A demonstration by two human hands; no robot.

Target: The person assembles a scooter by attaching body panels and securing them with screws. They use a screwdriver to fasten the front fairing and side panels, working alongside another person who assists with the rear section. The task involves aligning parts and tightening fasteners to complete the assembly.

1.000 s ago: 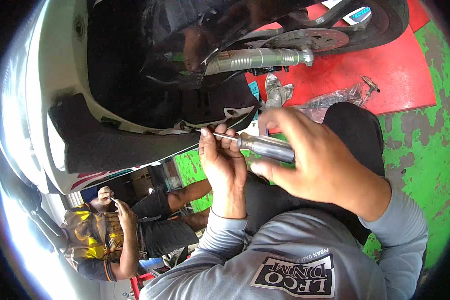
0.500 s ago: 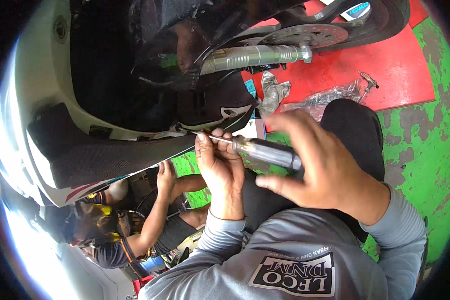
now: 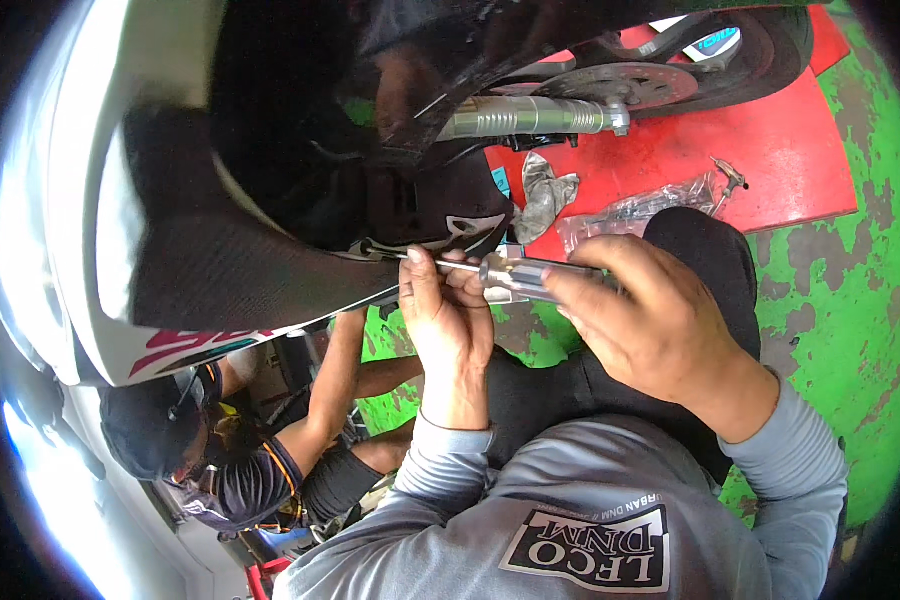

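Note:
A screwdriver (image 3: 530,277) with a clear and dark handle lies level between my hands, its tip at the lower edge of a dark fairing panel (image 3: 270,270) on a motorcycle. My left hand (image 3: 442,310) pinches the thin metal shaft between thumb and fingers, close to the panel. Around the rear end of the handle, my right hand (image 3: 650,315) has its fingers closed. The screw or hole under the tip is too small and dark to make out.
Above are the silver fork tube (image 3: 535,117) and the wheel's brake disc (image 3: 640,87). On the red mat (image 3: 790,150) lie a grey rag (image 3: 546,195), a plastic bag (image 3: 635,212) and a metal tool (image 3: 730,180). Another person (image 3: 240,470) crouches at the lower left.
My right hand has gone from spread fingers beside the handle to gripping its end. My left hand stays on the shaft. The view has shifted slightly, and the other person's head shows more.

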